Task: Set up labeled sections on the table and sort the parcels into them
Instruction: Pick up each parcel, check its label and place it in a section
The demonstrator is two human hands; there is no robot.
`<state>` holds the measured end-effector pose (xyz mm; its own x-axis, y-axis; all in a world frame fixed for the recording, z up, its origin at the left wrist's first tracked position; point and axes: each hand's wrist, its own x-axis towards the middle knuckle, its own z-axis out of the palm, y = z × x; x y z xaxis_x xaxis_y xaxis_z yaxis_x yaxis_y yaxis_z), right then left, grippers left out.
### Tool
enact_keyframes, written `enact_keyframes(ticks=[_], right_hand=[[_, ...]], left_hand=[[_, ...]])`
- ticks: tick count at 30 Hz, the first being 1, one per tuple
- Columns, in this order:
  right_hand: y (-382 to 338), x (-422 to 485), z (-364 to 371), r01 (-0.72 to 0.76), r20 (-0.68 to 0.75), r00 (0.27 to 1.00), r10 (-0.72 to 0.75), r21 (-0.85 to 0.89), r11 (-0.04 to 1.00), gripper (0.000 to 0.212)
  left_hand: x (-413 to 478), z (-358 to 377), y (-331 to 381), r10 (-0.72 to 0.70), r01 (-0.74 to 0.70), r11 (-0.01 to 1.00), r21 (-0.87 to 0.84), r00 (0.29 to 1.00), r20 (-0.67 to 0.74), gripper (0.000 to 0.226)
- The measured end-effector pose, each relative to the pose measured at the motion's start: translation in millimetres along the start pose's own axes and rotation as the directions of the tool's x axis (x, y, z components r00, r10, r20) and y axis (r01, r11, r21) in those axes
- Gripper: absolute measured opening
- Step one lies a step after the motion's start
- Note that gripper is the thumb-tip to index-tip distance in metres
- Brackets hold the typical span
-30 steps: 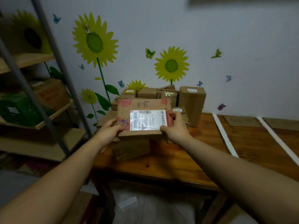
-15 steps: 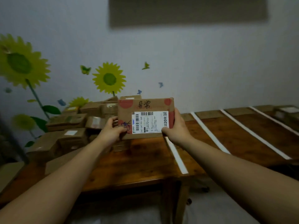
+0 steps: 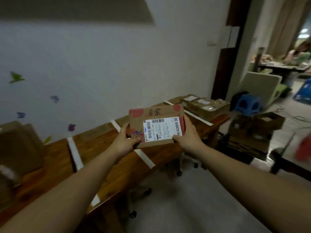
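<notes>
I hold a flat brown cardboard parcel (image 3: 156,115) in the air above the wooden table (image 3: 94,145). It has red spots at its corners, handwritten characters on top and a white shipping label. My left hand (image 3: 125,142) grips its lower left corner and my right hand (image 3: 188,133) grips its right edge. White tape strips (image 3: 74,153) divide the table top into sections. Several sorted parcels (image 3: 202,105) lie in the far right section.
Unsorted cardboard boxes (image 3: 18,147) are piled at the table's left end. Past the right end stand open boxes (image 3: 257,128) on the floor, a blue stool (image 3: 247,103) and a doorway. A chair base with castors (image 3: 183,163) sits under the table.
The view has swung right along the table, and both hands have carried the parcel from the pile at the left toward the right sections. The grip on the parcel is unchanged.
</notes>
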<state>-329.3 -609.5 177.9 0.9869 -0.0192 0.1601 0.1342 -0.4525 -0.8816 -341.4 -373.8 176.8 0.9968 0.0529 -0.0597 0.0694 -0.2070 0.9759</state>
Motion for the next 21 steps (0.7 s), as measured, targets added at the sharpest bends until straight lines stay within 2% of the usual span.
enact_keyframes(ticks=[7,15,21], right_hand=[[89,56,-69,-0.150,-0.161,0.977,0.139,-0.058,0.987,0.091],[150,178,-131,-0.237,-0.172,0.960,0.222,-0.074,0.969,0.078],[187,256,-193,-0.213,-0.190,0.964,0.187,-0.126,0.969,0.070]], left_hand=[[98,109,4,-0.026,0.006,0.995,0.098,0.979,0.201,0.080],[242,206,17,-0.022,-0.012,0.995,0.102,0.944,0.330,0.079],[332,282,44,-0.018,-0.053,0.985,0.164,0.916,0.401,0.076]])
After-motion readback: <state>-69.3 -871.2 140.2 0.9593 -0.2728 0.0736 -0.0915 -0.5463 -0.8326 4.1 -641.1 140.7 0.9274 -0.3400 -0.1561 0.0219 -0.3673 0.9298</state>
